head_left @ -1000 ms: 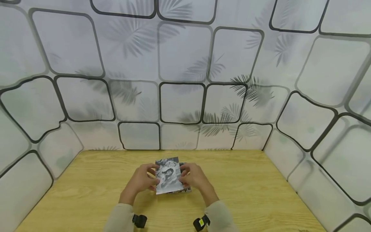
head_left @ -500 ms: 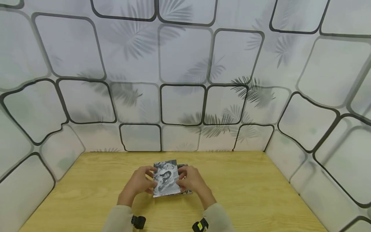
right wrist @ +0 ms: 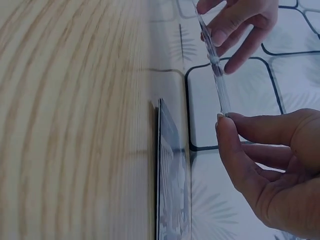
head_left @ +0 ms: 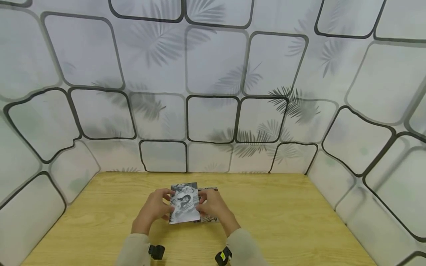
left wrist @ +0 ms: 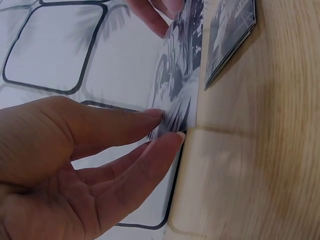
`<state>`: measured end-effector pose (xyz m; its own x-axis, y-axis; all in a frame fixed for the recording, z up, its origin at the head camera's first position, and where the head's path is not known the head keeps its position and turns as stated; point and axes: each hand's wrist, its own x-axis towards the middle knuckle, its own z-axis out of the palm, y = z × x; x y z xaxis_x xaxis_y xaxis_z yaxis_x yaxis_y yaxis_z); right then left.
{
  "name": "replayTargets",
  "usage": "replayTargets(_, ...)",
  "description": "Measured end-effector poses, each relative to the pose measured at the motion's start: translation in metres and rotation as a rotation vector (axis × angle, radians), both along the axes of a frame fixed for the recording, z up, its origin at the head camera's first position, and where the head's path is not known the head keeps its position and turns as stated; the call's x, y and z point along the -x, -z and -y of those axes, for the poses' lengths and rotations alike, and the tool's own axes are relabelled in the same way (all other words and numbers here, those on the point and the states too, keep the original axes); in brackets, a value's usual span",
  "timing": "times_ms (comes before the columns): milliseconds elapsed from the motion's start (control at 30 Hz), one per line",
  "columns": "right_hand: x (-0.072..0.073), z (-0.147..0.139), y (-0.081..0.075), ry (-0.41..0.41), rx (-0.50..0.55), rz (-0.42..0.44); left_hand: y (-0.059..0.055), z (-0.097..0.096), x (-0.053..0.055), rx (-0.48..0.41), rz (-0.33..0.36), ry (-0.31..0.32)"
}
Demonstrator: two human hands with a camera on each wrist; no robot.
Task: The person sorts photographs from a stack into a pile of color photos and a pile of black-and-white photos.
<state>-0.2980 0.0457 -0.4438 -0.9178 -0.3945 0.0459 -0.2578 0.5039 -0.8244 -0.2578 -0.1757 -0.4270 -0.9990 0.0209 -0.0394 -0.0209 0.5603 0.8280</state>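
A black-and-white photo print [head_left: 184,203] with a dark-haired figure on it is held up, tilted, between both hands. My left hand [head_left: 154,208] pinches its left edge; in the left wrist view the thumb [left wrist: 145,122] lies on the picture side. On the opposite edge, my right hand [head_left: 214,207] pinches the print between thumb and forefinger, and the right wrist view shows the print [right wrist: 218,75] nearly edge-on. Behind and to the right lies a small stack of similar prints [head_left: 209,219] on the table, partly hidden by the held print and the right hand.
The wooden table [head_left: 283,218] reaches back to a pale curtain [head_left: 213,118] with dark rounded outlines and leaf shapes, which also runs along both sides. A small black camera [head_left: 156,252] sits on the left wrist and another [head_left: 223,256] on the right.
Both hands have carried the held print a little to the left, and more of the stack shows beside it. The grip on both edges looks the same.
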Motion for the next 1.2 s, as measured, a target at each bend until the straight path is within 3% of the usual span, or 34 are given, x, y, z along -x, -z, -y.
replayTargets(433, 0.001, 0.035, 0.002, 0.051, -0.09, -0.029, 0.003, 0.02, 0.001, 0.041, -0.013, -0.035)
replayTargets(733, 0.0, 0.049, 0.005, 0.041, -0.175, -0.106, 0.003, 0.026, -0.001, 0.093, -0.008, -0.056)
replayTargets(1200, 0.005, 0.07, 0.012, 0.036, -0.232, -0.115, 0.011, 0.036, 0.002, 0.179, -0.024, -0.099)
